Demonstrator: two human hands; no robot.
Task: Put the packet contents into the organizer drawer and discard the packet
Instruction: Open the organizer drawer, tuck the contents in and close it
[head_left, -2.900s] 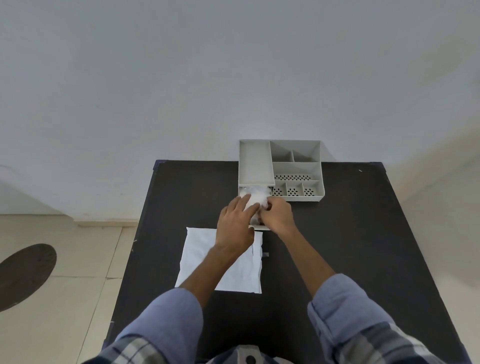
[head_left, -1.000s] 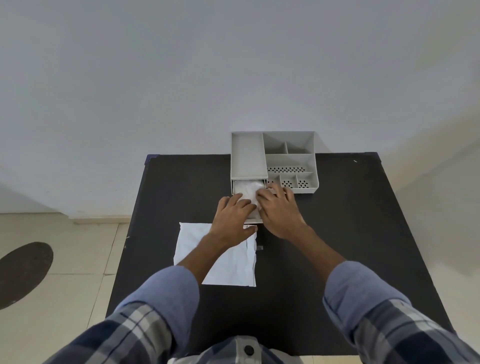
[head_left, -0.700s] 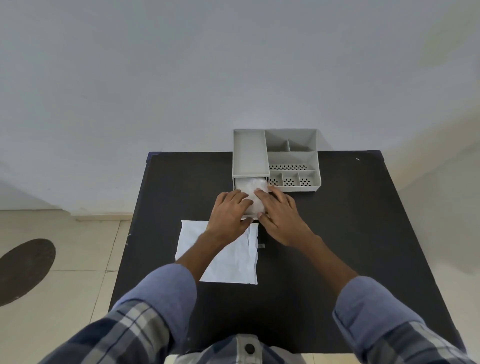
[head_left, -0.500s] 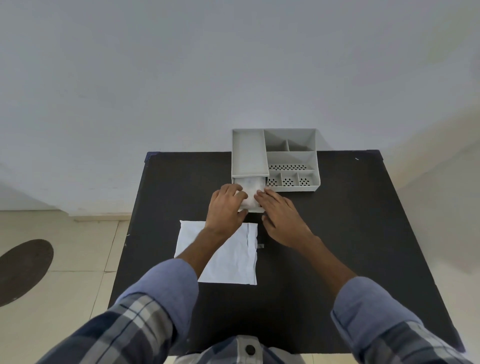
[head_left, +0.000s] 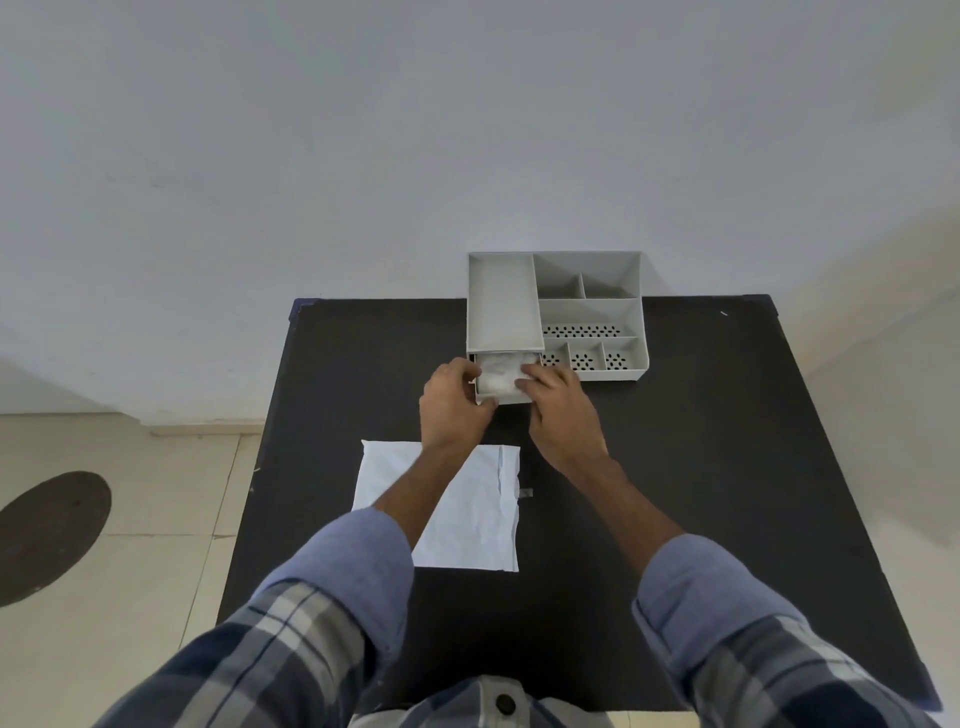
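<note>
A grey organizer (head_left: 592, 317) stands at the far edge of the black table (head_left: 701, 467). Its drawer (head_left: 511, 399) sticks out a short way at the lower left and holds crumpled white contents (head_left: 498, 371). My left hand (head_left: 452, 410) curls around the drawer's front left corner. My right hand (head_left: 561, 415) grips the front right corner, fingertips touching the white contents. The flat white packet (head_left: 467, 514) lies on the table nearer to me, partly under my left forearm.
A small grey scrap (head_left: 525, 492) lies just right of the packet. The organizer's open top compartments show perforated floors. A white wall rises behind the table. Tiled floor with a dark round patch (head_left: 47, 535) is to the left.
The drawer has slid further into the organizer, so less of it sticks out. Both hands moved forward with it, from pressing on the contents to holding the drawer's front corners.
</note>
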